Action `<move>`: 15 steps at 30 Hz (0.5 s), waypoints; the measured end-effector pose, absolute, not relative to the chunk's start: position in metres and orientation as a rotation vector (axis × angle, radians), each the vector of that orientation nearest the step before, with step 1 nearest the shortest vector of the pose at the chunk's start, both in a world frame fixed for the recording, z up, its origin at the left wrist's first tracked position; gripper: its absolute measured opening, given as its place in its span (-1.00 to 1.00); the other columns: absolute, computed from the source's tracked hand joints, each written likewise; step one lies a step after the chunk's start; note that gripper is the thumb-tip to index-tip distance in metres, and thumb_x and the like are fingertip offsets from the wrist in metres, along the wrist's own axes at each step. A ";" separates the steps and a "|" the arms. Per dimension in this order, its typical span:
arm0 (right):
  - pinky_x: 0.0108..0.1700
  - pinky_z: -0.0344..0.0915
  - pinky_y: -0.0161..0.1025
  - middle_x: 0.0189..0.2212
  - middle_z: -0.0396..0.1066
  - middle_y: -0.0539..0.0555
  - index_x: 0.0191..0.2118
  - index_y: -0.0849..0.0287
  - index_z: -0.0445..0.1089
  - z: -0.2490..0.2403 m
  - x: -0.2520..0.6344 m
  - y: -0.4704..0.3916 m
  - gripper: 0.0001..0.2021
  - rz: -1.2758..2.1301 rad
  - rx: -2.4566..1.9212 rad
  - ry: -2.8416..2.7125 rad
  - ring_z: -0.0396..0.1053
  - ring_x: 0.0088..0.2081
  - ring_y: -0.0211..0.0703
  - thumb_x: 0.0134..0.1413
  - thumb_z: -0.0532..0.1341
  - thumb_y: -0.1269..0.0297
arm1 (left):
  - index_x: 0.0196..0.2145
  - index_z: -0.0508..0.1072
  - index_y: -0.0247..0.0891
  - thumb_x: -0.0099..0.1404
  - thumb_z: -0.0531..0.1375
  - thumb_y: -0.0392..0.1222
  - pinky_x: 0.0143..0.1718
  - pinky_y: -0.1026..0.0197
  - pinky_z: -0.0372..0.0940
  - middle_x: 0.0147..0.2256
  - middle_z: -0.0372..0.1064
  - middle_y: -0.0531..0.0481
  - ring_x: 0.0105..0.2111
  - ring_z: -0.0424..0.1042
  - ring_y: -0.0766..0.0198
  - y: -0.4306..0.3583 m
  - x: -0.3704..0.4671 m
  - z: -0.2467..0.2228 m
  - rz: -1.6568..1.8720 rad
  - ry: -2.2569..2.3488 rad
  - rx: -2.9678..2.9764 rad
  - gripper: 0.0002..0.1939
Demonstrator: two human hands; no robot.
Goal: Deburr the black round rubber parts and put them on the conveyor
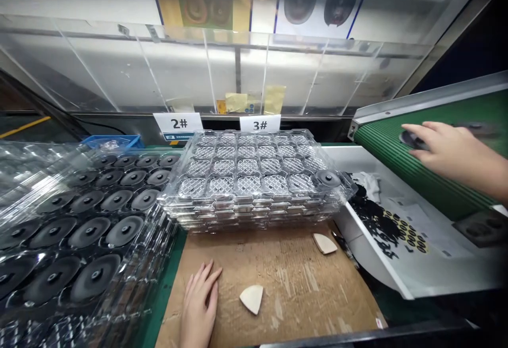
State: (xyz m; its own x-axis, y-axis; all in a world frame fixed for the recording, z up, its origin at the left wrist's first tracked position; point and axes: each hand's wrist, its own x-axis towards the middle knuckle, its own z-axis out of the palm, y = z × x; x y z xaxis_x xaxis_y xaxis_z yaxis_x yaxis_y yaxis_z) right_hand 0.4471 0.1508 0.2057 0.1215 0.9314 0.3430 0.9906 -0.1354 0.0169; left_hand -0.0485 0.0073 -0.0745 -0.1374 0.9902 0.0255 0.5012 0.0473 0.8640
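Observation:
My left hand lies flat on a sheet of brown cardboard, fingers stretched forward. To its right is a cream-coloured wedge-shaped piece. A second cream wedge rests farther back on the cardboard. Over the green conveyor belt my right hand closes its fingers on a dark round part, partly hidden by the fingers. Behind the cardboard stands a stack of clear plastic trays; in the top one's front right pocket sits a dark grey disc with a central knob.
At left, clear trays hold many dark discs. A white bin with black bits and yellow-backed rings stands at right, below the belt. Signs "2#" and "3#" stand behind the trays, with a blue bin at back left.

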 end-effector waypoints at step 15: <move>0.13 0.16 -0.05 0.15 0.16 0.13 0.23 -0.03 -0.05 0.013 0.215 -0.024 -0.36 0.908 -1.256 -1.989 0.09 0.17 0.08 0.06 0.20 0.14 | 0.01 0.33 0.03 -0.22 0.42 -0.11 0.02 -0.03 0.15 -0.04 0.39 -0.19 0.00 0.33 -0.06 -0.013 0.061 -0.017 0.910 0.548 0.406 -0.23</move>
State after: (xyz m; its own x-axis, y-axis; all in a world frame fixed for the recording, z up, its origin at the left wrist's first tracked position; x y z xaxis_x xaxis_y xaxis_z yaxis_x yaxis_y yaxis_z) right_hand 0.2147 -0.0241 0.0133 -0.3637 0.9219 0.1333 0.5035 0.3150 -0.8045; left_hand 0.0611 -0.0130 -0.0171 0.4936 0.8261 -0.2719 -0.6266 0.5546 0.5476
